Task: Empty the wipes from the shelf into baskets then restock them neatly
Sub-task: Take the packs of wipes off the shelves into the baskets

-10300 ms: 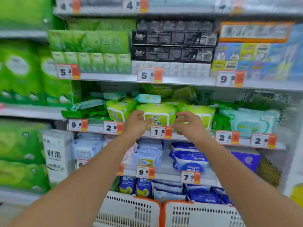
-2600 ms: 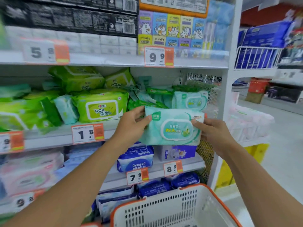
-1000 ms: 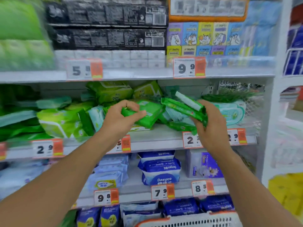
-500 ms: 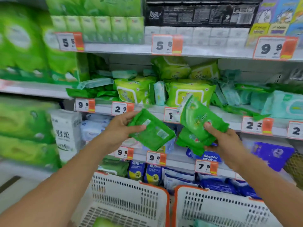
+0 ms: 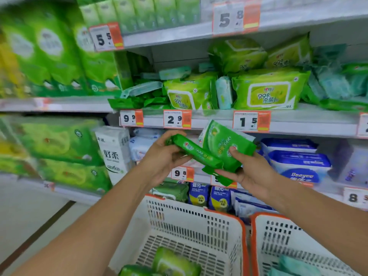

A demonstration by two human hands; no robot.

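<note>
Hands: left hand grips one green pack, right hand several | baskets hold few | shelf mostly full (emptying barely begun)

slim green wipes pack tilted | flat green packs (overlapping it); baskets below

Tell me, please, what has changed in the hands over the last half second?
The left hand has turned its small green pack edge-on and brought it across against the packs in the right hand, so the hands are now close together. Both grips held. They remain above the white baskets, nothing dropped yet; the wipes shelf looks unchanged.
</note>
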